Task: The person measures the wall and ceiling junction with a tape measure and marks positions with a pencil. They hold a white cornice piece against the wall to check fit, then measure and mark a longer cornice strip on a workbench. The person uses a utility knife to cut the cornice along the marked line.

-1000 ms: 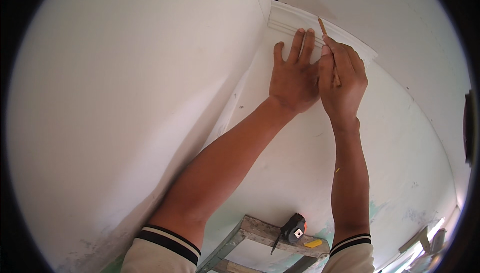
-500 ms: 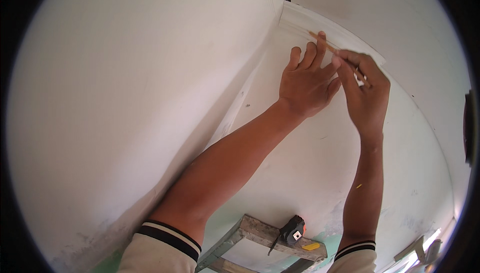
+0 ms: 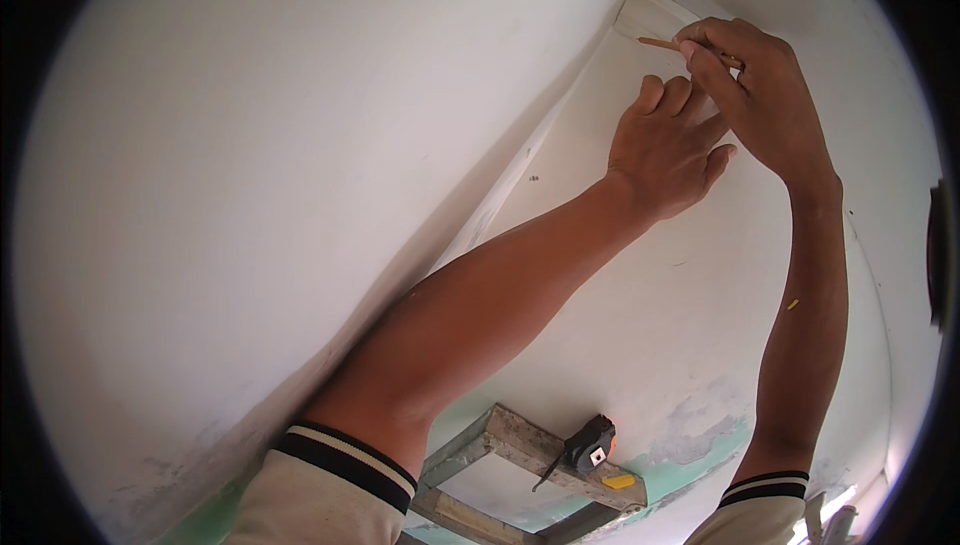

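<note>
A slim brown pencil [image 3: 658,43] is pinched between the thumb and fingers of my right hand [image 3: 768,95]. Its tip points left, by the lower edge of a white moulding strip [image 3: 648,13] set high where wall and ceiling meet. Just below, my left hand [image 3: 665,150] reaches up with its palm toward the wall, its fingers apart and nothing visible in it. My right hand covers some of the left fingertips and much of the strip, so whether the left fingers touch the strip cannot be seen.
Below my arms stands a worn wooden frame [image 3: 515,432], like a ladder top. On it lie a black tape measure [image 3: 590,443] and a small yellow object [image 3: 618,482]. A white wall [image 3: 300,165] rises close on my left. A dark object [image 3: 938,255] shows at the right rim.
The view has shifted, so hands and strip appear further up and right. My right hand has moved the pencil tip toward the strip's corner end and now overlaps my left fingertips.
</note>
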A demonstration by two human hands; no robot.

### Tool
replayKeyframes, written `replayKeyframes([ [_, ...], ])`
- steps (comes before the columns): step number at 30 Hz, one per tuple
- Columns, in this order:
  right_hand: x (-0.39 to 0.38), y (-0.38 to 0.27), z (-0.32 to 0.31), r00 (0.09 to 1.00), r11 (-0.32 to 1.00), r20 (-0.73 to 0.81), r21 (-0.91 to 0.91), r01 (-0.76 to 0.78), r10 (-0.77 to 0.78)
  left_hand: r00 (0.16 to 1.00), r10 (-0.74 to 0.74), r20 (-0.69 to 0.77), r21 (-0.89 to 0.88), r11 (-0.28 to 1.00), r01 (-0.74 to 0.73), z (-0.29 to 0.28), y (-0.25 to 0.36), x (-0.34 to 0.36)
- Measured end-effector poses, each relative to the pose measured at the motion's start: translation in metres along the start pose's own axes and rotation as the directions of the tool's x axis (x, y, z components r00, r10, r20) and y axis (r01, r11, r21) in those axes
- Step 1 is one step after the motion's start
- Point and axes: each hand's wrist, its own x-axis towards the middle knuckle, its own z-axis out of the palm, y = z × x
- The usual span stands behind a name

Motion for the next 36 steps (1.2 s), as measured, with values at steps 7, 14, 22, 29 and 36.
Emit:
replayKeyframes([
  [7,0.002,-0.003,-0.005,0.997,0.998,0.061,-0.052,-0.047,0.05,1.0,-0.003,0.03,0.032,0.999,0.002,0.0,0.002,0.001],
  [14,0.004,-0.003,-0.004,0.994,0.996,0.096,-0.081,-0.043,0.05,0.999,-0.005,0.05,0.019,1.0,0.004,0.001,0.001,0.0],
  [22,0.0,-0.006,-0.011,0.992,0.958,0.114,-0.277,0.077,-0.047,1.0,0.013,0.022,0.038,0.999,-0.014,0.0,0.003,0.0],
  [29,-0.01,-0.005,-0.029,0.986,0.956,0.166,-0.289,0.053,-0.004,0.999,0.032,0.003,0.076,0.997,-0.033,0.001,0.003,0.001],
  [36,-0.014,-0.007,-0.027,0.997,0.972,0.061,-0.229,0.051,-0.038,0.995,-0.004,0.097,0.041,0.999,0.0,-0.005,0.005,0.003],
])
